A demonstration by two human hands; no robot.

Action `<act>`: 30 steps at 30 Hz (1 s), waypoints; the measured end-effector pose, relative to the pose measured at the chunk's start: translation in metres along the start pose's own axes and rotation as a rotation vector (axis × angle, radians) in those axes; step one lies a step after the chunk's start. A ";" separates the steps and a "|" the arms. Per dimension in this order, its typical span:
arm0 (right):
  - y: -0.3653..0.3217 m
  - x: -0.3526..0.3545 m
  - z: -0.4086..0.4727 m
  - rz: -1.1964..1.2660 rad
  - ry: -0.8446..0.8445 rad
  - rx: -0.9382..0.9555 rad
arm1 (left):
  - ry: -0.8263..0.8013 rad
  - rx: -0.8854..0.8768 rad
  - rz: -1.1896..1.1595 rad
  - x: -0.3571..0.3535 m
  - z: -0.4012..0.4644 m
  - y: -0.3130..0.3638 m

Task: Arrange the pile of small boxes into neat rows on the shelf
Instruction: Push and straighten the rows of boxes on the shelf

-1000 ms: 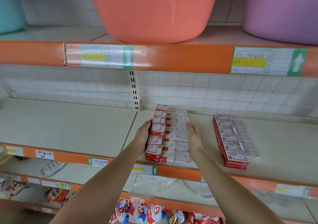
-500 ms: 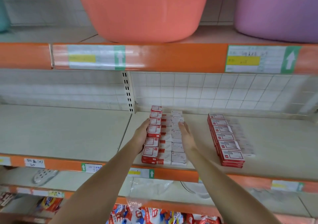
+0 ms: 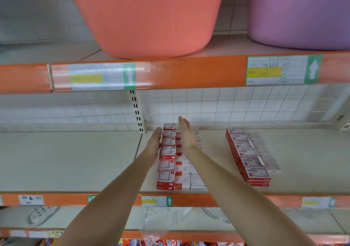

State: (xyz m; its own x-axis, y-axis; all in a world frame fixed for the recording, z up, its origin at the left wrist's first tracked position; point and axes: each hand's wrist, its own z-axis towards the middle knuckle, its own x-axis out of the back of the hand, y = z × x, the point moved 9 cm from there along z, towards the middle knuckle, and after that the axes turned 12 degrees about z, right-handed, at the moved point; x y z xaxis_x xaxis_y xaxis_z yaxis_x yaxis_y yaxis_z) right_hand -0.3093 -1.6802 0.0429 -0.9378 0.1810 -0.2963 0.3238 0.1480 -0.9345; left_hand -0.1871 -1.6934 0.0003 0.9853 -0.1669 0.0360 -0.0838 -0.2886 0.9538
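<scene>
Several small red-and-white boxes (image 3: pixel 167 163) stand in tight rows running front to back on the beige shelf (image 3: pixel 75 162). My left hand (image 3: pixel 154 147) lies flat with straight fingers against the left side of these rows. My right hand (image 3: pixel 186 134) is flat too, fingers straight, over the rows' right side towards the back, hiding some white boxes. A second row of the same boxes (image 3: pixel 248 156) lies apart to the right, with a pale row beside it.
An orange basin (image 3: pixel 147 16) and a purple basin (image 3: pixel 303 13) sit on the shelf above. A slotted upright (image 3: pixel 137 111) stands at the back left of the boxes. Below, the orange shelf edge (image 3: pixel 198 200) carries price labels, and packaged goods fill the lower shelves.
Both hands have slid further back along the rows towards the rear wall. The camera has tilted up and closer.
</scene>
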 end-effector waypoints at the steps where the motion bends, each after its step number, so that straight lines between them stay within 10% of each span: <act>1: 0.005 -0.007 0.004 0.010 -0.012 -0.020 | -0.017 -0.005 -0.004 -0.003 0.002 0.002; 30: 0.071 -0.027 0.042 0.121 -0.084 -0.214 | -0.105 0.039 -0.036 -0.003 0.041 -0.018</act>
State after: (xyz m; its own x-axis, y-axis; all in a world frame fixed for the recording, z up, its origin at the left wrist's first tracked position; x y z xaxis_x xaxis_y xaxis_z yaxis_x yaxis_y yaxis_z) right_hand -0.2664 -1.7151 -0.0234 -0.8950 0.1297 -0.4268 0.4447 0.3340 -0.8311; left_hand -0.1946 -1.7261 -0.0288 0.9670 -0.2529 -0.0314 -0.0563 -0.3321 0.9416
